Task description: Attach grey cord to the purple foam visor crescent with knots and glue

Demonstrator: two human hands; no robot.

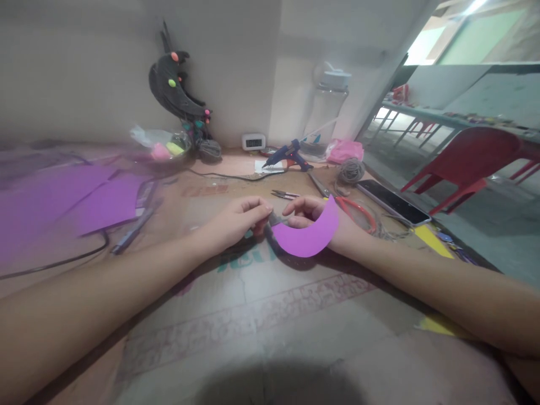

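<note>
A bright purple paper crescent [306,241] is held up above the table between my hands, its points turned upward. A dark grey curved band shows along its lower left edge; whether this is a second layer is unclear. My left hand [251,216] is closed, thumb and forefinger pinching the crescent's greyish left end. My right hand [306,211] is behind the crescent, fingers loosely bent, with a gap between thumb and forefinger. The crescent's right arm hides part of that palm and wrist. Some small grey material, blurred, lies between the two sets of fingertips.
Behind my hands are small snips [284,194], a blue glue gun [289,154], a white digital clock [253,142] and a grey yarn ball [351,170]. Right are orange-handled scissors [358,211] and a phone [394,201]. Left lie purple sheets [105,197] and a pen [133,230]. A dark crescent ornament [164,84] leans against the wall.
</note>
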